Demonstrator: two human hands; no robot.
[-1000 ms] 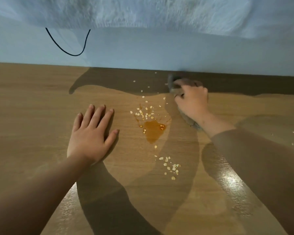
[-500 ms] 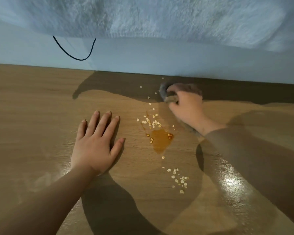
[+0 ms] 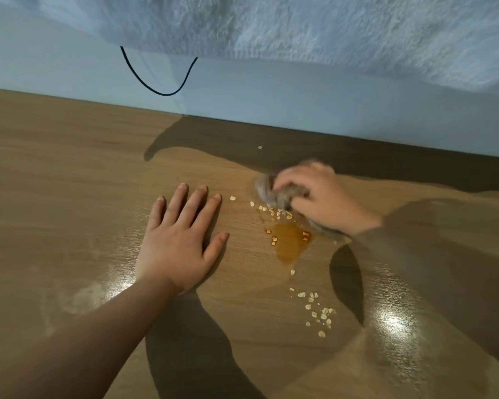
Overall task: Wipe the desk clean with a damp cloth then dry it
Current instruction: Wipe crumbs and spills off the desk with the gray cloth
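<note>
The left hand [image 3: 179, 243] lies flat on the desk [image 3: 69, 197], fingers spread, holding nothing. Right of it are one amber spill [image 3: 290, 244] and two clusters of flakes [image 3: 320, 311]. The right hand [image 3: 326, 203] grips the one bunched cloth [image 3: 272, 194]. The cloth is blurred, slants far-left to near-right, and sits just beyond the spill.

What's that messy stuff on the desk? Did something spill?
Yes. An orange-brown puddle sits on the desk, close to the cloth that the right hand grips. Pale flakes lie scattered at the puddle's far edge and in a patch nearer the person. The left hand rests flat beside it.
</note>
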